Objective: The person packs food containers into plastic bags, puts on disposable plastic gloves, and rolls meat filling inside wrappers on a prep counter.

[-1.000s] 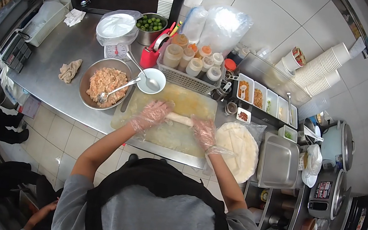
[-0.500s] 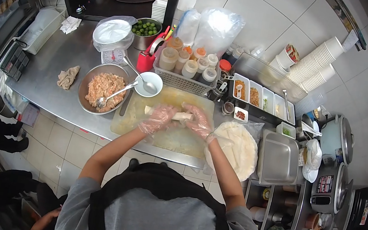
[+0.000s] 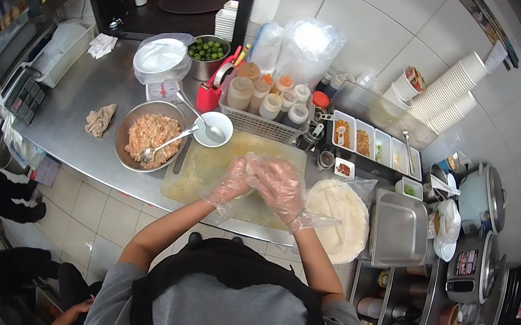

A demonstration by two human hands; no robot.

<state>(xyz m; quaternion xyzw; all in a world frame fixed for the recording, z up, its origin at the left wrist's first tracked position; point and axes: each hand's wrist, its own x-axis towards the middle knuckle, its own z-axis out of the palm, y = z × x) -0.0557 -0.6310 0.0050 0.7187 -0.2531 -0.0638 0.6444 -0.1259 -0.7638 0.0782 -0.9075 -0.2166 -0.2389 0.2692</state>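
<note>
My left hand [image 3: 231, 182] and my right hand [image 3: 278, 187], both in clear plastic gloves, meet above the cutting board [image 3: 201, 187]. Their fingers are closed together around a pale spring roll, now almost wholly hidden by the gloves. To the right of my right hand lies a round stack of thin white wrappers [image 3: 340, 227] on plastic. Left of the board stands a steel bowl [image 3: 121, 141] of pinkish minced filling [image 3: 153, 134], a spoon [image 3: 171, 141] resting in it. A white bowl [image 3: 215, 125] with a spoon touches the board's back left corner.
Behind the board stands a basket [image 3: 256, 124] of squeeze bottles. At right are a topping tray [image 3: 379, 156], a steel pan [image 3: 399, 230] and rice cookers [image 3: 472, 267]. A crumpled cloth [image 3: 100, 120] lies left of the filling. Other people's legs and a hand show at lower left.
My hands have come together; the right moved left over the roll, which was visible between them and is now covered. The whole view has shifted slightly.
</note>
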